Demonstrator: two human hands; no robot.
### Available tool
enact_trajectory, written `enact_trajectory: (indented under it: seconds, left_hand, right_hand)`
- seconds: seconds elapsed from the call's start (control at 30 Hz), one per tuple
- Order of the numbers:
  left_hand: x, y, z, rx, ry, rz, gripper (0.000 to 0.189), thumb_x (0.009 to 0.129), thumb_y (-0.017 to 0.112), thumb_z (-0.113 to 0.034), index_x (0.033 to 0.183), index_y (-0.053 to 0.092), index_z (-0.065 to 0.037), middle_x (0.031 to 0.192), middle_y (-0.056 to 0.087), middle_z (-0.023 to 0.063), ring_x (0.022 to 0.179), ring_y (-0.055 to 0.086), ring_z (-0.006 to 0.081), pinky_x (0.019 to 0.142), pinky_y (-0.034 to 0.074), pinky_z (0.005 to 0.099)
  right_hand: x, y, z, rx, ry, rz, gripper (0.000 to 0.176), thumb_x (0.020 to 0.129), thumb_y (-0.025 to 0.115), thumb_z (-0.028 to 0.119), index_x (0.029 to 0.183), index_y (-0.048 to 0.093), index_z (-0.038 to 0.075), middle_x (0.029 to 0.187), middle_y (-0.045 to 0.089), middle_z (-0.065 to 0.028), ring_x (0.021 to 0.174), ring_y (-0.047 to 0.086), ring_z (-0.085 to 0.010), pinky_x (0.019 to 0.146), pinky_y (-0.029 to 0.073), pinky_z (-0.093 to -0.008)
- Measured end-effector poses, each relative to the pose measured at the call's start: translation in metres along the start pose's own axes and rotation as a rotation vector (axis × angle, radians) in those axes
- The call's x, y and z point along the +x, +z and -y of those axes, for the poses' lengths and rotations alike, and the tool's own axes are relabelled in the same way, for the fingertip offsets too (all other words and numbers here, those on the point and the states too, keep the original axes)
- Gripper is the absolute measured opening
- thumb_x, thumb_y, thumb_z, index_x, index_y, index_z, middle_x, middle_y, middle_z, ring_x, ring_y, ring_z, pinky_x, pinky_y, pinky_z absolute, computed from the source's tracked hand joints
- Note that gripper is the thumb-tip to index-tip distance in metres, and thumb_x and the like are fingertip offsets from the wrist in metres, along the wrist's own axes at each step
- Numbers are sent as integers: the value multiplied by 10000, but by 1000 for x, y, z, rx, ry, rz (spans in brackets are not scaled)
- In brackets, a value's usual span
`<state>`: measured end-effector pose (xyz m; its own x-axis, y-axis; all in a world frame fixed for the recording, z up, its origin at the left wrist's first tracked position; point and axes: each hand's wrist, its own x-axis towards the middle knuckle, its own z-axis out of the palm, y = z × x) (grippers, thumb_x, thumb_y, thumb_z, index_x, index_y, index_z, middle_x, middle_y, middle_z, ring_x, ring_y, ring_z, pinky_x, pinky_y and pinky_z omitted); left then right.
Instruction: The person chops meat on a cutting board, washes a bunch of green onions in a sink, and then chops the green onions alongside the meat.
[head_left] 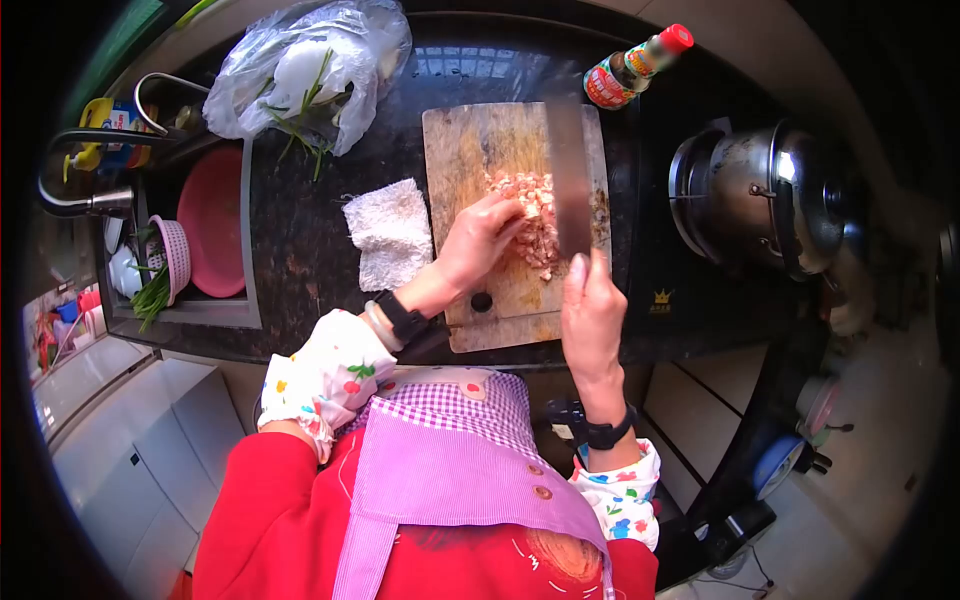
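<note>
A wooden cutting board (460,140) lies on the dark counter with a heap of chopped pale-pink meat (535,190) in its middle. My left hand (482,240) rests at the near left side of the heap, fingers curled together against the meat. The handle of a cleaver (572,180) is wrapped in my right hand (594,310). Its broad blade, smeared by motion, points away from me over the right side of the heap. My fingers hide part of the meat and most of the handle.
Left of the board lies a white cloth (390,235), with a plastic bag (310,70) of greens behind it. A red-capped bottle (635,68) stands behind the board's right corner. To the right is a metal pot (745,195); a sink with a pink basin (215,225) is at left.
</note>
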<state>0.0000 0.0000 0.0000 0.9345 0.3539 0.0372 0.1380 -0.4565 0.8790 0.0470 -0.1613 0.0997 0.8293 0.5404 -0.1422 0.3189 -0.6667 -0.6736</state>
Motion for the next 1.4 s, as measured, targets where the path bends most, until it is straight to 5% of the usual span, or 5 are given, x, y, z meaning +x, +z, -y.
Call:
enact_trajectory:
  seconds: [0.33, 0.47, 0.7, 0.83, 1.4]
  left_hand:
    - [-24, -52, 6, 3, 37, -57, 244, 814, 689, 3, 1053, 642, -5, 934, 650, 97, 755, 642, 177, 663, 517, 275]
    - [-31, -44, 7, 8, 7, -23, 224, 811, 694, -1, 1030, 650, -5, 919, 647, 94, 745, 637, 174, 652, 512, 275]
    - [-29, -38, 7, -43, 6, -55, 195, 821, 688, -13, 1013, 655, -4, 887, 639, 88, 734, 625, 165, 641, 502, 267]
    - [-25, -38, 6, -17, 21, -58, 186, 829, 681, -18, 1013, 657, -4, 886, 638, 90, 706, 612, 162, 623, 494, 265]
    - [-45, -33, -1, -83, -32, -29, 162, 829, 685, -45, 982, 661, 3, 883, 652, 118, 770, 643, 236, 637, 503, 305]
  right_hand:
    - [8, 14, 4, 183, -167, -94, 201, 951, 515, 94, 1118, 542, -13, 841, 629, -274, 769, 622, -460, 626, 495, -507]
    - [6, 41, -20, -121, 24, 156, 190, 964, 500, 118, 1092, 539, -16, 823, 626, -272, 766, 624, -457, 616, 493, -507]
    - [3, 5, 4, 189, -121, -118, 183, 982, 465, 122, 1081, 539, -13, 805, 610, -280, 747, 611, -466, 604, 481, -500]
    - [2, 37, -33, -94, 56, 120, 185, 971, 471, 71, 1119, 534, -20, 817, 615, -269, 758, 610, -466, 597, 477, -489]
    - [1, 25, 1, 24, 21, 72, 174, 980, 479, 121, 1072, 547, -9, 722, 601, -272, 729, 604, -478, 594, 469, -506]
